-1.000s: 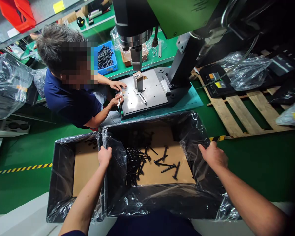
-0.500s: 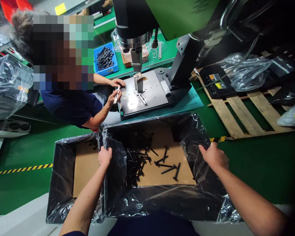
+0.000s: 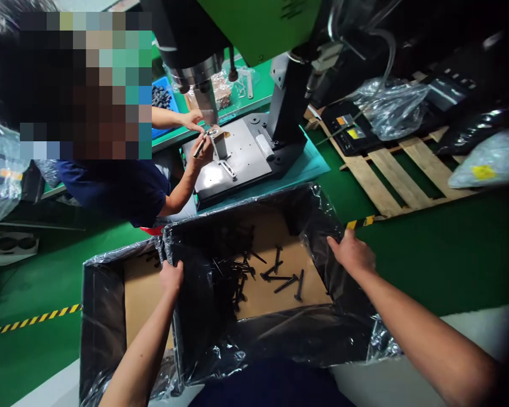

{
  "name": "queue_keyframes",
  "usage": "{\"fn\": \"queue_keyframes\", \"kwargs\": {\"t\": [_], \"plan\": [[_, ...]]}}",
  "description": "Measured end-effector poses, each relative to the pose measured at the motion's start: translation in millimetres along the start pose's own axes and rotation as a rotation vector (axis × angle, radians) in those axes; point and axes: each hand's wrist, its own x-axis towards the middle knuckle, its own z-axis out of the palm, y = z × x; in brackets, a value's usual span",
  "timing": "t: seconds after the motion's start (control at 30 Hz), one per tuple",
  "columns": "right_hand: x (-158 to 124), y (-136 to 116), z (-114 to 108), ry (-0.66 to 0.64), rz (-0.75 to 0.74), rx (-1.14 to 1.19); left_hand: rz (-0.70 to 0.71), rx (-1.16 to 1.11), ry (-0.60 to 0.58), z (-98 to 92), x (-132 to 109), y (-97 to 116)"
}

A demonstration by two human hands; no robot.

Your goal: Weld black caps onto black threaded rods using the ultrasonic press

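- I have the left hand [image 3: 172,276] closed on the near-left rim of the large bin [image 3: 275,333], where a second bin [image 3: 104,299] adjoins it, and the right hand [image 3: 354,253] closed on the opposite rim
- The large bin sits in front of my body, between my two forearms, with clear plastic lining [image 3: 318,226] over its walls
- As for progress, the hold on both sides is made, and neither hand has a loose part in it
- Long black parts [image 3: 300,284] lie unsorted on the cardboard sheet [image 3: 258,299]: a few spread out on the right, a heap to the left whose depth I can't judge in that shadow
- The second bin has some dark pieces at its far end, on cardboard too
- A pale surface [image 3: 51,384] shows beside the bins at the lower left, with green floor [image 3: 407,260] and striped tape [image 3: 38,322] beyond
- Past the bins I see a co-worker [image 3: 110,189] at a machine's metal plate [image 3: 252,161], holding a narrow piece [image 3: 199,148]
- Over to the right, a wooden pallet [image 3: 377,172] carries plastic-wrapped goods
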Motion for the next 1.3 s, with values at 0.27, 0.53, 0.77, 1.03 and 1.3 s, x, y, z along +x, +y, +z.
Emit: {"fn": "queue_keyframes", "kwargs": {"t": [0.27, 0.53, 0.77, 1.03, 1.3], "plan": [[-1, 3, -5, -0.026, -0.003, 0.034, 0.018, 0.058, 0.047, 0.5, 3, 1], [2, 14, -7, -0.098, -0.087, 0.079, -0.014, 0.105, 0.081, -1.7, 1, 1], [5, 23, 3, -0.087, -0.154, 0.126, -0.049, 0.148, 0.094, -8.5, -8, 9], [10, 30, 12, -0.059, -0.227, 0.133, -0.069, 0.186, 0.109, -5.5, -3, 5], [10, 32, 14, -0.056, -0.223, 0.119, -0.066, 0.216, 0.138, -3.1, -3, 5]]}}
